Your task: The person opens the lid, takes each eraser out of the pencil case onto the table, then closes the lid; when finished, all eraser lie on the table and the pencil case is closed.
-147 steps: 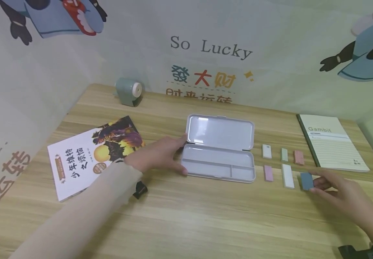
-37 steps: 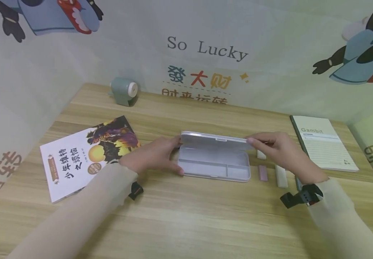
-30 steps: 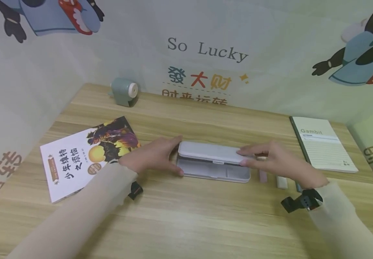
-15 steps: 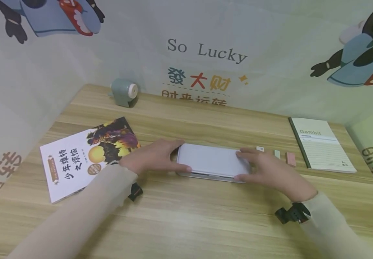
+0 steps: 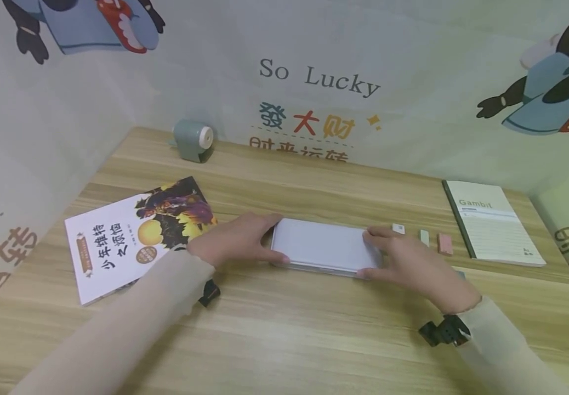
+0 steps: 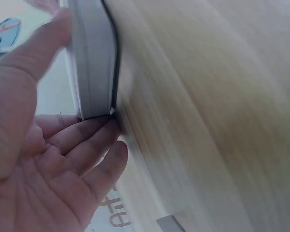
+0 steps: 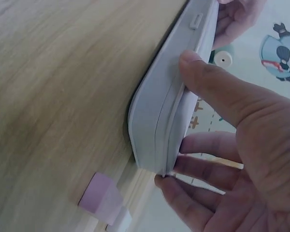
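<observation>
A pale grey pencil case lies on the table with its lid down, lengthwise between both hands. My left hand holds its left end, thumb at the front edge and fingers at the back. Around the right end curves my right hand, thumb low on the front and fingertips at the lid's far corner. In the right wrist view the case's front side and its clasp show, with a thin seam under the lid. Close to that end lies a pink-purple eraser.
Right of the case sit a white eraser, a green one and a red-pink eraser; the right hand hides others. A notebook lies farther right, a book at left. A pencil sharpener stands at the back.
The right hand left the blue eraser, swung the pencil case's lid down and now grips the right end. The left hand stayed at the left end; its thumb moved onto the front edge.
</observation>
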{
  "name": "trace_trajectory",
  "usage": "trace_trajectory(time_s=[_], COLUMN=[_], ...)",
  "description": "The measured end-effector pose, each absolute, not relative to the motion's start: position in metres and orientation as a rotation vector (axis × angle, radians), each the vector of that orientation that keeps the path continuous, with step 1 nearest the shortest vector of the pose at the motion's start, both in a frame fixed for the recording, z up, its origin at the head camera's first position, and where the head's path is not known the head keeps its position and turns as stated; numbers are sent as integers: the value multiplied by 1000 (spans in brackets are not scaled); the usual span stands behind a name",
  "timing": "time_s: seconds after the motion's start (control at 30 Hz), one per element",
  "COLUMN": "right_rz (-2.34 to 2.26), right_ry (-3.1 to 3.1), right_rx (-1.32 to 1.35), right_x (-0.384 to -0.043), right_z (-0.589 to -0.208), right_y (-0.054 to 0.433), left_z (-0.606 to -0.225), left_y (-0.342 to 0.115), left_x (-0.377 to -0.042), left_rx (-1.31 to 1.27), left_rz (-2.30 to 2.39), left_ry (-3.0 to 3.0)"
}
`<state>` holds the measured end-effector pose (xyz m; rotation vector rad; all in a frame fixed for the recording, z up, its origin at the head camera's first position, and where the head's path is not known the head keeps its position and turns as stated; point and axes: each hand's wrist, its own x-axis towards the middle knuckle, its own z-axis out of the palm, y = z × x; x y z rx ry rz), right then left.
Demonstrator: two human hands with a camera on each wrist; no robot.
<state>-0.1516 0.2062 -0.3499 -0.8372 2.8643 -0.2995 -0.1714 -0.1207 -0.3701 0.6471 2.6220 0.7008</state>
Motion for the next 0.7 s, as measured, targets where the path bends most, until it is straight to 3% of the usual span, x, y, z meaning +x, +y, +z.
trace_trajectory(time_s=[0.7], right_rz=[-304], right_ry=[2883], right_rx=[-798], right_x=[-147], right_z=[-352], right_y=[206], left_z=[-367], left_y=[-116], left_x=[-170], left_rx=[633], left_rz=[706], left_ry=[2608])
